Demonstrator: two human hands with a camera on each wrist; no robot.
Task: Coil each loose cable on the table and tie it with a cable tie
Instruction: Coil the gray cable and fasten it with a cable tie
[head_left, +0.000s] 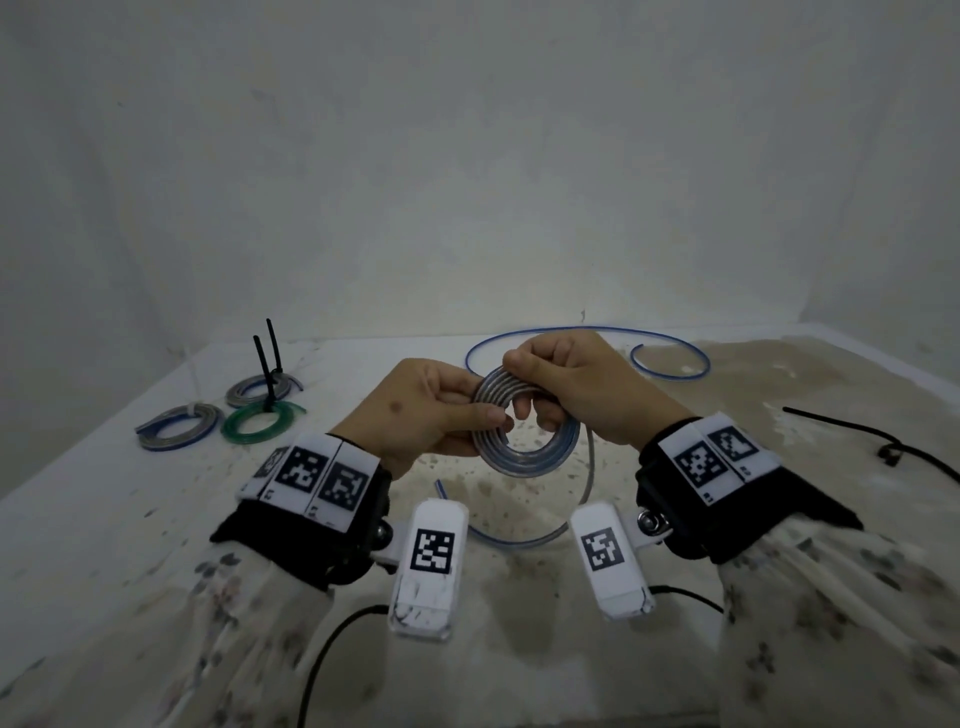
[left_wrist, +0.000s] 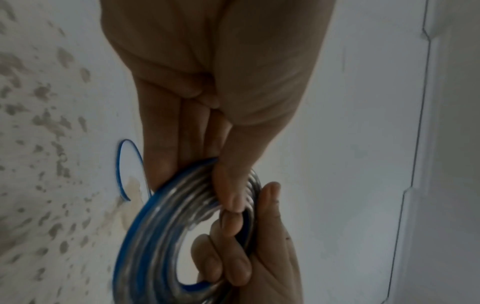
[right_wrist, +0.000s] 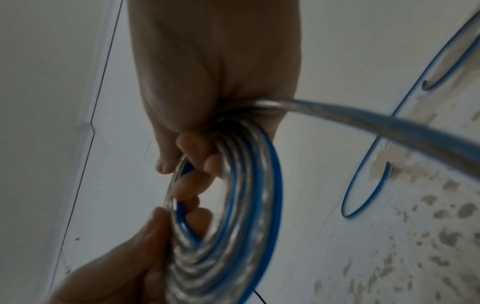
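A clear cable with a blue stripe is wound into a coil (head_left: 524, 441) held above the table between both hands. My left hand (head_left: 431, 415) pinches the coil's left side (left_wrist: 166, 226), thumb on top and fingers behind. My right hand (head_left: 576, 384) grips the coil's upper right part, fingers curled through its centre (right_wrist: 233, 195). The cable's loose tail (head_left: 535, 530) hangs from the coil and curves over the table toward me. A second loose blue cable (head_left: 597, 338) lies in a wide loop behind the hands. A black cable tie (head_left: 878, 441) lies at the right.
Three tied coils sit at the left: a grey-blue one (head_left: 176, 426), a green one (head_left: 257, 422) and a grey one (head_left: 262, 389) with black tie ends sticking up. The table (head_left: 104, 519) is white with brown stains. White walls close off the back.
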